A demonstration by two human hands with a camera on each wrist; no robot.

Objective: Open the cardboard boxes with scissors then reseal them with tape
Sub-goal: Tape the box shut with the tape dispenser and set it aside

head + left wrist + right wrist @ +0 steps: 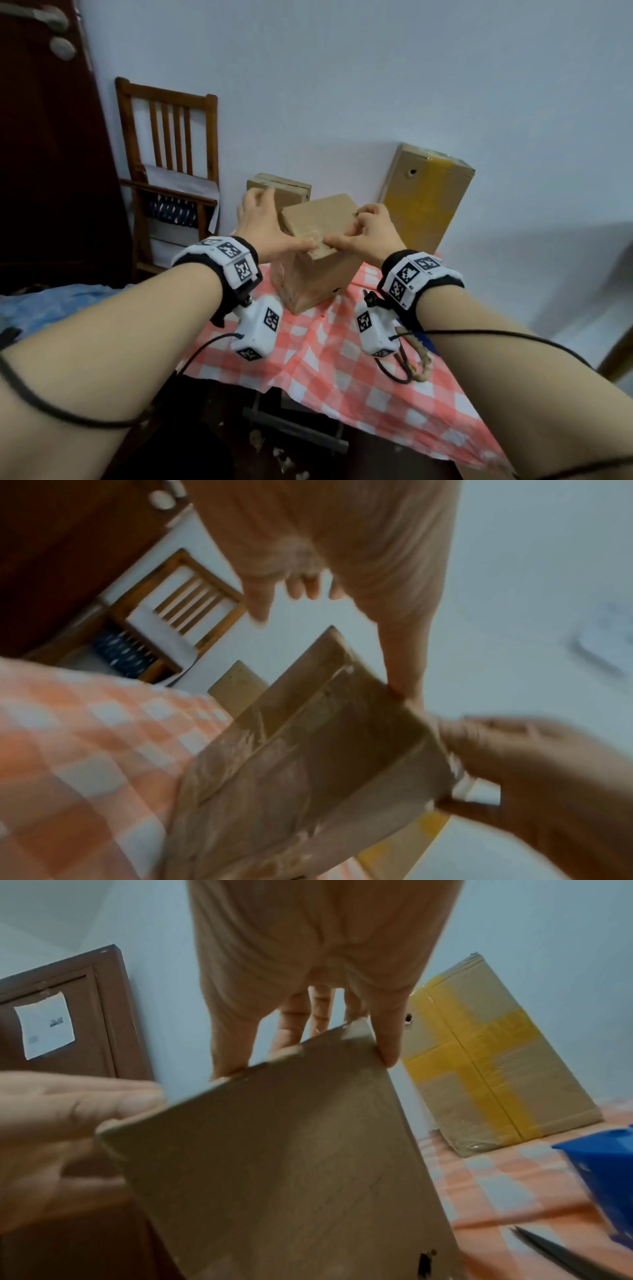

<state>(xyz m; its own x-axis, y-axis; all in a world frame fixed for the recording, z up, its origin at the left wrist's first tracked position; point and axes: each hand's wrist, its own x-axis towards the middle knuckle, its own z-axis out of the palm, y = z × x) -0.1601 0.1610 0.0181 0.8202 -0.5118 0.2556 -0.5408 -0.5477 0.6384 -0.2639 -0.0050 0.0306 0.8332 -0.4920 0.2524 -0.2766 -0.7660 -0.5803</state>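
Dim, bluish light; wrist views blurred, edges distorted

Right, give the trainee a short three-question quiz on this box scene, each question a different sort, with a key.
1. True or false: both the left hand and the right hand are on the small box in the middle of the checked tablecloth.
2. Multiple choice: the tape on the tall box at the wall is (a) yellow (b) red (c) black.
3. Fill in: in the right wrist view, the object on the cloth right of the small box, beside the scissors tip, is coloured ____.

Key: 1 true; 2 a; 3 blue.
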